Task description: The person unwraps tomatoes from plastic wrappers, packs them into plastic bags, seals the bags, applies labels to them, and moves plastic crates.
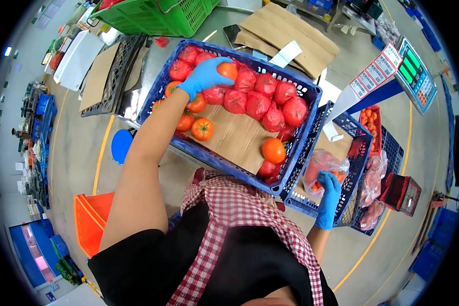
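My left hand (207,76), in a blue glove, is closed around a tomato (227,71) above the far side of a large blue crate (217,162). Inside that crate, tomatoes in red wrapping (257,104) fill the back and right. Bare tomatoes (202,129) lie along its left part, and one more bare tomato (274,150) sits at the front right. My right hand (330,196), also gloved, pinches the edge of a clear plastic bag (319,171) with tomatoes in it. The bag rests in a smaller blue crate (359,176) on the right.
A digital scale (417,76) with a strip of labels (375,74) stands at the right. Behind the large crate are cardboard sheets (290,38), a phone (232,34) and a green crate (158,18). Bagged tomatoes (373,186) lie far right; an orange bin (93,219) stands left.
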